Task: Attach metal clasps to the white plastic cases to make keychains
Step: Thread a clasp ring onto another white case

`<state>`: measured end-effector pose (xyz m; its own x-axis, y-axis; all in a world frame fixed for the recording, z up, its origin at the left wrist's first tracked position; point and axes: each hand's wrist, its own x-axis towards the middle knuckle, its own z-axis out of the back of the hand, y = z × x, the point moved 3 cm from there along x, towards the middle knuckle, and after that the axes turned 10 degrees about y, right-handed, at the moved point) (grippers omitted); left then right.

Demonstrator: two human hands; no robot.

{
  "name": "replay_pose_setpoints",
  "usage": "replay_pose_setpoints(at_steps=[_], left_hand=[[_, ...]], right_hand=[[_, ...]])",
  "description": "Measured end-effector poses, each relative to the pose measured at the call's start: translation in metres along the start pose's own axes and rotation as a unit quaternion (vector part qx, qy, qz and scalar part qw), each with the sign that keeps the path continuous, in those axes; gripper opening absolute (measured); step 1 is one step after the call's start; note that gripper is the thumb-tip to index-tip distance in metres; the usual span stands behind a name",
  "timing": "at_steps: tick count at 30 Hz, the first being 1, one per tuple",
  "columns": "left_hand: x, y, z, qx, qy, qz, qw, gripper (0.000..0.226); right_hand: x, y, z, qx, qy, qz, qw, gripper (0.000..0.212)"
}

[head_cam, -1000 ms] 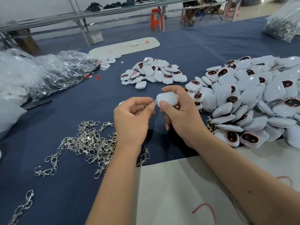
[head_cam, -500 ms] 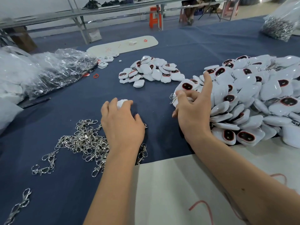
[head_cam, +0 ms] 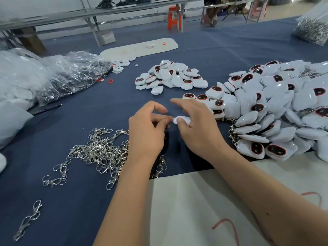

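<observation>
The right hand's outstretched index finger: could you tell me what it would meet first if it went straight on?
Probably bare blue cloth; the right hand points its finger up-left, though depth is unclear.

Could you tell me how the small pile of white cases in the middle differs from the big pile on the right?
The small pile holds far fewer cases than the big pile. The small pile lies farther from the person; the big pile reaches the near white sheet. Metal clasps show along the big pile's near edge; none are plain in the small pile. Both rest on the blue cloth.
</observation>
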<state>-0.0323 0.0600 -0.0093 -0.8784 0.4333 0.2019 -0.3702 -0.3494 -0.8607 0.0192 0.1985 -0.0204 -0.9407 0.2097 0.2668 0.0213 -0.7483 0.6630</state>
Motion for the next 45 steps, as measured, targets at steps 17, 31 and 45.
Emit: replay_pose_setpoints(at_steps=[17,31,45], left_hand=[[-0.001,0.007,0.023,0.182,0.141,0.077,0.970,0.023],[0.004,0.005,0.013,-0.218,-0.025,0.056,0.974,0.011],[0.004,0.000,0.002,-0.316,0.028,0.085,0.945,0.023]], right_hand=[[-0.004,-0.001,0.005,0.089,-0.038,-0.045,0.994,0.019],[0.001,-0.002,0.000,0.180,0.083,0.016,0.980,0.014],[0.001,-0.005,0.002,0.221,0.060,0.038,0.973,0.002]])
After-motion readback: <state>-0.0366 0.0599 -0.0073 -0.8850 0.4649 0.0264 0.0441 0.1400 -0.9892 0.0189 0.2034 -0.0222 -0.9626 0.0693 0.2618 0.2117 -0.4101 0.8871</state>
